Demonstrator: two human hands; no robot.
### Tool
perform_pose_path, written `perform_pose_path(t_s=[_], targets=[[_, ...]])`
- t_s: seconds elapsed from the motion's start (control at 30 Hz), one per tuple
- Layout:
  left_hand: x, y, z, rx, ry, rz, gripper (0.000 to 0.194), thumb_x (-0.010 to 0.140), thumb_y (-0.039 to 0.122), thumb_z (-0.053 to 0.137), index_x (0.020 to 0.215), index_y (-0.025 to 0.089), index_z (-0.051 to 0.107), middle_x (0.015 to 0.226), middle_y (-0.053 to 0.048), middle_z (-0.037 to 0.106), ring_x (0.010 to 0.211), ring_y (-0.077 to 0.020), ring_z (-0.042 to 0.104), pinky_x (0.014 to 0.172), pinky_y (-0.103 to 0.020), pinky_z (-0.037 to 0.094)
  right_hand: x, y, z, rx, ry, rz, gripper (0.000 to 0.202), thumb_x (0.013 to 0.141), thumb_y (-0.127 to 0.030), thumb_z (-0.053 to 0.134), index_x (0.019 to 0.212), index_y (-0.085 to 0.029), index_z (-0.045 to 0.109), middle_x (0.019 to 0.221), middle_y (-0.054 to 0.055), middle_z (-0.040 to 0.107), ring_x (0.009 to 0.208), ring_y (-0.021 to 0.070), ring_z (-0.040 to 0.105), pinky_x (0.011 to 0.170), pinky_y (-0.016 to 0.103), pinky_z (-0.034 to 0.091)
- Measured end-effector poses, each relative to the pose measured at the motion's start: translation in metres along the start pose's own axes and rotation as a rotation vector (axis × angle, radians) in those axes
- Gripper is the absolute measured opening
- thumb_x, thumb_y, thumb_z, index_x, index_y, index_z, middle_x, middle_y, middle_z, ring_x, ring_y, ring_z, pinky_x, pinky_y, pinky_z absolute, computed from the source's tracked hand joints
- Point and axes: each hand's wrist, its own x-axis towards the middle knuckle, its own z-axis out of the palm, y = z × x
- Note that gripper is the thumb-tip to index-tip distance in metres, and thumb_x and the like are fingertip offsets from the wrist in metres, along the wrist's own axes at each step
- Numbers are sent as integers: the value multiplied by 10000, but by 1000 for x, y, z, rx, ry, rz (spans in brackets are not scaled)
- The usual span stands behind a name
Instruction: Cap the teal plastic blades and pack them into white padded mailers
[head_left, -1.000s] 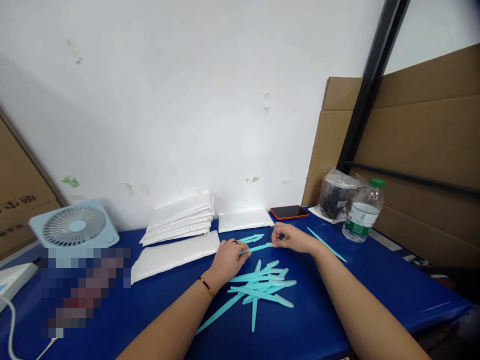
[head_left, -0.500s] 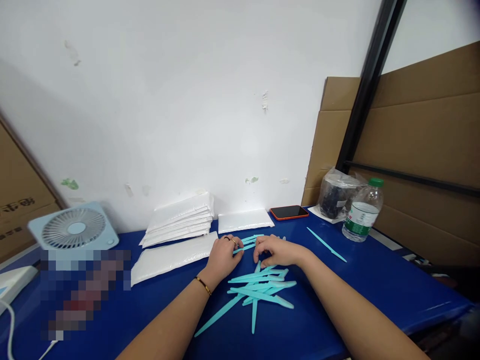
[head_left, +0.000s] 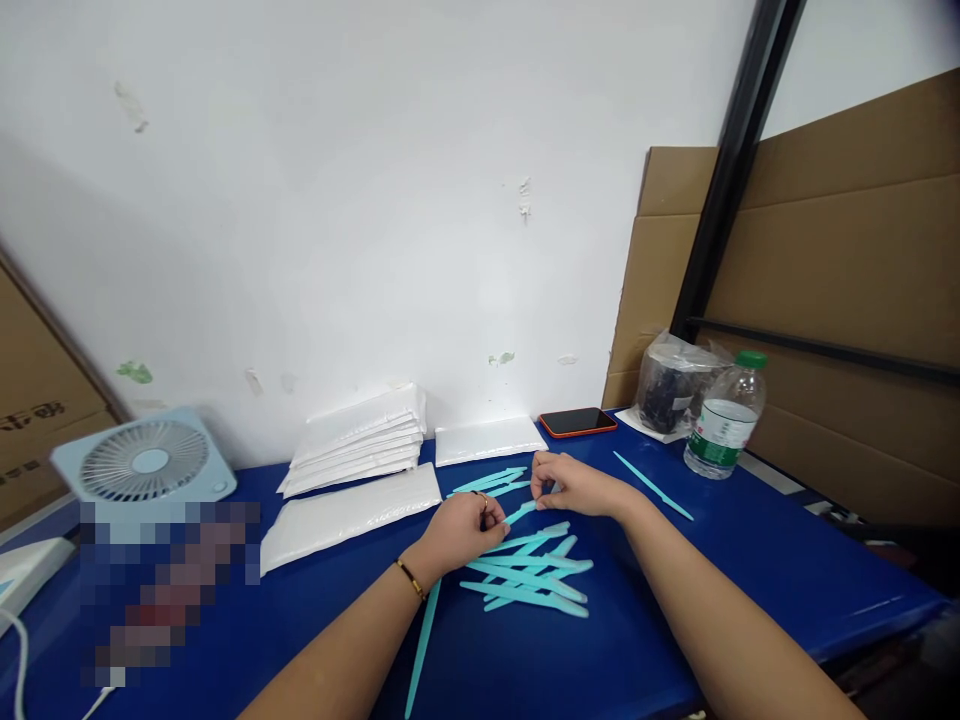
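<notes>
Both the left hand [head_left: 461, 528] and the right hand [head_left: 571, 484] pinch one teal stick [head_left: 523, 512] between them. A small set of sticks [head_left: 491, 482] lies sorted farther off; the near pile [head_left: 532, 575] remains loose on the table [head_left: 750, 570].

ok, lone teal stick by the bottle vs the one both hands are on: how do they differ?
The lone stick lies flat on the blue table, untouched, apart from the pile. The held stick is pinched between the left hand and right hand, just above the pile, and mostly hidden by fingers. Both are thin, teal and pointed.
</notes>
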Motion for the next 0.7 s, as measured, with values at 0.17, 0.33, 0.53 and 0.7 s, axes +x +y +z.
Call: perform_pose_path(t_s=[0.17,0.33,0.53,0.7], targets=[[3,-4,-4,121,108,-25,265,815,405,459,756,212,630,708,18,625,659,-129,550,575,-232,353,-3,14,-6,-15,38,38,60,749,-249,613,757,-191,629,873,12,527,764,134,501,726,262,375],[6,-8,-8,286,287,-108,244,780,427,524,922,255,622,862,-7,634,879,-199,558,738,-298,378,-11,29,-17,-47,131,176,72,693,-239,655,728,-177,658,834,23,537,712,135,507,618,235,372],[-16,1,-32,436,169,-334,314,766,485,481,795,198,606,783,-56,636,739,-224,598,633,-318,425,-9,18,-10,33,39,84,110,726,-269,613,760,-183,674,833,26,546,684,125,507,599,226,389],[-48,12,-54,551,-124,-503,420,589,565,597,711,166,644,783,-122,656,740,-318,616,593,-380,452,-4,15,-4,-62,87,98,75,714,-231,608,748,-192,661,828,34,566,701,140,518,605,229,385]])
